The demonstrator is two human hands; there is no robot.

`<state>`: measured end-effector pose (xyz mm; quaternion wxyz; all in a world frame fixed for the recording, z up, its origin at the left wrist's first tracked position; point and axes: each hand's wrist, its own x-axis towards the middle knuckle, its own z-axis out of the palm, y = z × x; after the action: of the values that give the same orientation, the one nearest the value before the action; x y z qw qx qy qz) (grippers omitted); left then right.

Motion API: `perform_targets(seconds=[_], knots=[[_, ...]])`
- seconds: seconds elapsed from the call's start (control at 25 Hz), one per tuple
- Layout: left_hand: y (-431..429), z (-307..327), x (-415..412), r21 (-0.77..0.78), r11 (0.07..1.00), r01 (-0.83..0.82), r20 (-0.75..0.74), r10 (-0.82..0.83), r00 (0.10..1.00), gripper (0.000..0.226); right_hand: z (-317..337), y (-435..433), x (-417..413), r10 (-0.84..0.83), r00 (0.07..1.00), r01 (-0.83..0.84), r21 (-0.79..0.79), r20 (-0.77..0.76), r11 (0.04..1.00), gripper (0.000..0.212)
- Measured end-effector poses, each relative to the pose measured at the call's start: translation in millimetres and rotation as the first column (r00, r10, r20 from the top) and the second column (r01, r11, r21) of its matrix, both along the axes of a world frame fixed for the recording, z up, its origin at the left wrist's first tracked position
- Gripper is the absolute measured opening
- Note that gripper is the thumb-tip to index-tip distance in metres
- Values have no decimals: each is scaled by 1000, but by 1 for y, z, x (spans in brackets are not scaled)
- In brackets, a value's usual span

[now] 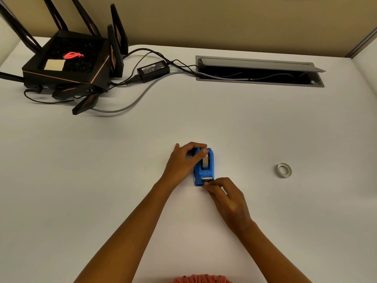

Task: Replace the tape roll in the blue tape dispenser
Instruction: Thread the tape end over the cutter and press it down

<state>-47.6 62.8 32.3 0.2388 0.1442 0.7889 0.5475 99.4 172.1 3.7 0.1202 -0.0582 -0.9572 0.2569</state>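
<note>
The blue tape dispenser (204, 172) stands on the white table (122, 160) in the middle of the view, its cutter end toward me. A tape roll (205, 160) sits in its slot. My left hand (184, 160) grips the dispenser's far end from the left, thumb resting on top of the roll. My right hand (225, 198) is at the near end, thumb and forefinger pinched together at the cutter; whether tape is between them is too small to tell. A thin, nearly spent tape ring (284, 170) lies flat on the table to the right, apart from both hands.
A black router (67, 64) with tall antennas stands at the back left, with a power brick (153, 70) and cables trailing beside it. An open grey cable hatch (259, 71) is set into the table at the back right. A beige wall runs behind.
</note>
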Motion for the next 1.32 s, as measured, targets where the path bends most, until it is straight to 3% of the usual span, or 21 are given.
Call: perform_targets(seconds=[0.08, 0.2, 0.32, 0.56, 0.64, 0.72, 0.8, 0.88, 0.96, 1.16, 1.32], knots=[[0, 1, 0, -7, 1000, 0, -5, 0, 1000, 23, 7, -4, -2, 23, 999, -25, -80, -28, 996, 15], [0, 1, 0, -14, 1000, 6, -10, -6, 1000, 24, 14, -3, -4, 49, 996, -54, -70, -75, 996, 11], [-1, 1, 0, -3, 1000, 8, 1, -8, 1000, 26, 15, -6, -5, -62, 998, 58, -305, -5, 951, 3], [-1, 1, 1, -5, 1000, 3, 3, -2, 1000, 26, 10, -3, -7, -65, 997, 52, -215, -50, 975, 12], [-1, 1, 0, -7, 1000, 7, 2, -7, 1000, 26, 12, -3, -6, -122, 990, 142, -366, 77, 920, 11], [-1, 1, 0, -6, 1000, 13, 1, -13, 1000, 25, 9, -3, -6, -140, 979, 188, -407, 145, 894, 16], [-1, 0, -1, -6, 1000, 16, -2, -16, 1000, 24, 8, -3, -6, -124, 987, 151, -325, 103, 934, 21], [-1, -2, -1, -7, 1000, 17, -8, -17, 1000, 24, 7, -2, -7, -58, 992, 54, -43, -109, 998, 18], [-1, -3, -1, -9, 1000, 20, -10, -20, 1000, 26, 1, -1, -8, 48, 957, 3, 175, -287, 985, 23], [-1, -3, -1, -10, 1000, 23, -11, -23, 1000, 24, 0, -2, -9, 40, 945, 21, 180, -326, 984, 21], [0, -4, -1, -17, 1000, 17, -18, -17, 1000, 25, -3, -1, -11, 23, 964, 19, 155, -264, 988, 9]])
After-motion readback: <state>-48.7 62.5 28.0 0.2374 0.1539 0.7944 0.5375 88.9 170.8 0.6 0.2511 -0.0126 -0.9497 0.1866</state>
